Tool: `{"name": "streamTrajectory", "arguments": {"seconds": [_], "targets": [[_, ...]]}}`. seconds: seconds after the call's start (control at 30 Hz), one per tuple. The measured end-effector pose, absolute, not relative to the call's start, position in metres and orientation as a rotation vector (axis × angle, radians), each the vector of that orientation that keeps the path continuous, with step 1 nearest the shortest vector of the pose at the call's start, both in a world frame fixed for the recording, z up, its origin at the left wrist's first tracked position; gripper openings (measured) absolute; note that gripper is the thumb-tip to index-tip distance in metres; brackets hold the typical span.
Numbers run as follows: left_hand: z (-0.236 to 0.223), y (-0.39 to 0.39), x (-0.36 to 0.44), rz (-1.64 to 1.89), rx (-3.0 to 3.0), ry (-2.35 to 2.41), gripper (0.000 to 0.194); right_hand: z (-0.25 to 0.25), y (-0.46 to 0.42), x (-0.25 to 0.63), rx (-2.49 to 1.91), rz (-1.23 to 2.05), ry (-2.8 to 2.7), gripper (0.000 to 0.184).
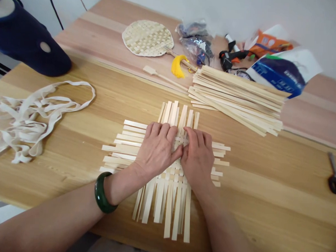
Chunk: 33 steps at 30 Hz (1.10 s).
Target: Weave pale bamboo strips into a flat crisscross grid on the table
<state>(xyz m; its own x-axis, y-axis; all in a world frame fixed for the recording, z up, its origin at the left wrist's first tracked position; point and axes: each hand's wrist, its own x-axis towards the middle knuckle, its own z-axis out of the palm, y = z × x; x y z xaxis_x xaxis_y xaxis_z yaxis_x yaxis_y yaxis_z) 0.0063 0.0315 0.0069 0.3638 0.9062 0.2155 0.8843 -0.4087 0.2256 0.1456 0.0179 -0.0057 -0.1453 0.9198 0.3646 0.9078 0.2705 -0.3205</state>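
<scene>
A flat panel of pale bamboo strips [168,174], woven over and under in the middle, lies on the wooden table with loose ends sticking out on all sides. My left hand [157,146], with a dark green bangle at the wrist, rests palm down across its upper left part. Its fingers lie on the strips and its thumb stretches toward the right. On the upper right part is my right hand [198,153], fingers bent, thumb and forefinger closing at a strip of the weave. The exact contact under the right fingertips is hidden.
Behind the panel lies a stack of loose strips [236,99]. Farther back are a woven fan [148,38], a yellow tassel [177,66], plastic bags [198,42], a glue gun [229,60] and a blue packet [278,77]. White ribbon [35,129] sits left, scissors [335,181] right.
</scene>
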Motion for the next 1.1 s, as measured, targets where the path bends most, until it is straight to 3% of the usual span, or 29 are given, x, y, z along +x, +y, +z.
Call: {"name": "streamTrajectory", "arguments": {"seconds": [0.63, 1.1], "targets": [[0.0038, 0.0286, 0.0081, 0.564, 2.555, 1.701, 0.025, -0.0069, 0.0156, 0.1436, -1.641, -0.012, -2.026, 0.047], [0.0003, 0.0298, 0.0030, 0.980, 2.353, 1.599, 0.032, -0.0042, 0.0154, 0.1497, -1.572, -0.154, -1.684, 0.036]]}}
